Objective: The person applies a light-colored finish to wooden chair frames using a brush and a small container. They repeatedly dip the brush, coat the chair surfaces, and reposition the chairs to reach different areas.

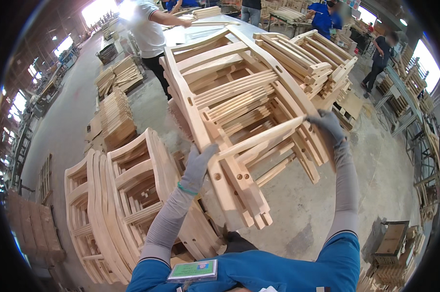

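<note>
A pale wooden chair back frame (194,112), with curved posts and several crossrails, lies tilted on top of a stack of like frames (247,194). My left hand (199,165), in a grey glove, is closed round its left post near the lower end. My right hand (328,127), gloved too, is closed on its right post, beside the end of a slim crossrail (261,138). Dark holes show in the posts' near ends. The fingertips of both hands are partly hidden by the wood.
More chair back frames (147,180) stand leaning at my lower left. Another pile of frames (302,56) is at the far right. Wooden slats (115,119) are stacked on the left floor. A person in a white shirt (149,29) stands by a pale table (181,35); other people work farther off.
</note>
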